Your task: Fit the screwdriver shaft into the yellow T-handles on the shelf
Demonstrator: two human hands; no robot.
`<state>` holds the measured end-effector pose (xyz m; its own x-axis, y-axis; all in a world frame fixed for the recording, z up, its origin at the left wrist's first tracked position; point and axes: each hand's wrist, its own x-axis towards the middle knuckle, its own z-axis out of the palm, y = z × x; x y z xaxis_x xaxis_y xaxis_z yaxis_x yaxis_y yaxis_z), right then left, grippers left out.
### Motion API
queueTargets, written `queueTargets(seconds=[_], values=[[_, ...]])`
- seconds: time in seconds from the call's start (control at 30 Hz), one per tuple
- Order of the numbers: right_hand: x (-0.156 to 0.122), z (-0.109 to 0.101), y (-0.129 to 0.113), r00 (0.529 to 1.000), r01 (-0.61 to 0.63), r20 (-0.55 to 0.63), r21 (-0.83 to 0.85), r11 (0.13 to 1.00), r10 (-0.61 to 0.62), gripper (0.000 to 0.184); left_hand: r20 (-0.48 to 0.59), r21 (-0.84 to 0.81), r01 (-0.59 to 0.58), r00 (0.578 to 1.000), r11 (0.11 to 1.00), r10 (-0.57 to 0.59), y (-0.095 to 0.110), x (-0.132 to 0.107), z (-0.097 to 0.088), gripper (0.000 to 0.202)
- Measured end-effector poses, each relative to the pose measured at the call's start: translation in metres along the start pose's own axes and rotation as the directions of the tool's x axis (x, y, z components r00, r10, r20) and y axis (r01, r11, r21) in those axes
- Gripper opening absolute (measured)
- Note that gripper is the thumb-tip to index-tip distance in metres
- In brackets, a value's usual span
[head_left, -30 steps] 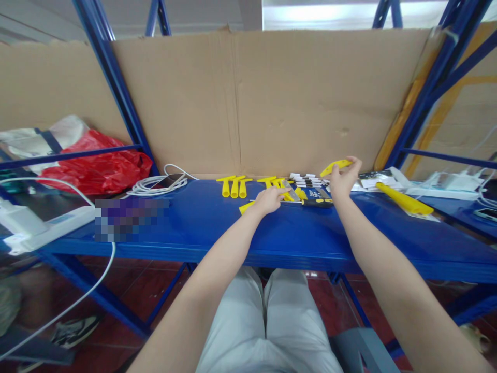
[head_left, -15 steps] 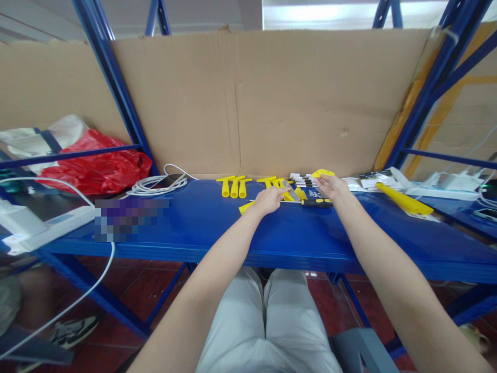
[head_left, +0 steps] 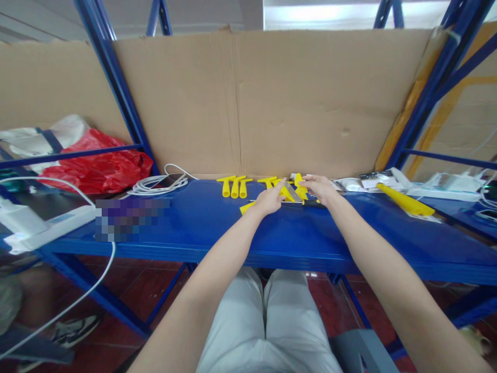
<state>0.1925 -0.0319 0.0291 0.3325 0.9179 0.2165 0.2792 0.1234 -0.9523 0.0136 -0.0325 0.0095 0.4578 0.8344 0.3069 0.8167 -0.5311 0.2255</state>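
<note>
My left hand (head_left: 269,201) is closed round a yellow scraper-like tool (head_left: 247,208), whose wide handle end sticks out below my wrist. A grey metal blade (head_left: 294,192) shows just past my fingertips. My right hand (head_left: 319,187) pinches a small yellow plastic piece (head_left: 299,181) close to the blade. Under that hand lies a screwdriver (head_left: 313,204) with a black handle, partly covered. Behind my left hand is a T-shaped yellow plastic handle (head_left: 267,182), with more yellow parts partly hidden beside it.
Several yellow T-shaped handles (head_left: 234,187) stand in a row at the back of the blue table (head_left: 202,223). Further right lies a long yellow cone-like piece (head_left: 406,199). A coiled white cable (head_left: 157,185), a red bag (head_left: 97,160) and a power strip (head_left: 50,228) are left; cardboard (head_left: 291,103) rises behind.
My right hand has moved left and slightly down with the yellow piece, bringing it near the blade and turning it more upright. My left hand stays about where it was.
</note>
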Motion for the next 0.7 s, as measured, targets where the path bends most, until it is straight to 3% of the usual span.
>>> queueTargets(seconds=[0.17,0.37,0.53,0.7], values=[[-0.009,0.015,-0.003,0.998,0.028,0.059,-0.017,0.999,-0.027,0.027,0.007,-0.014,-0.002,1.000,1.000,0.002,0.002,-0.001,0.000,0.071],[-0.010,0.021,0.000,0.990,0.135,0.071,-0.165,0.977,-0.124,0.012,-0.006,-0.021,-0.034,0.999,0.999,0.034,0.001,0.001,0.005,0.073],[-0.008,0.021,0.002,0.977,0.211,0.055,-0.192,0.959,-0.204,0.010,-0.007,-0.022,-0.038,0.999,0.999,0.037,0.002,0.000,0.005,0.072],[-0.006,0.021,0.004,0.966,0.259,0.067,-0.326,0.909,-0.252,0.007,-0.001,-0.032,-0.016,1.000,0.999,0.016,0.004,-0.002,0.002,0.070]])
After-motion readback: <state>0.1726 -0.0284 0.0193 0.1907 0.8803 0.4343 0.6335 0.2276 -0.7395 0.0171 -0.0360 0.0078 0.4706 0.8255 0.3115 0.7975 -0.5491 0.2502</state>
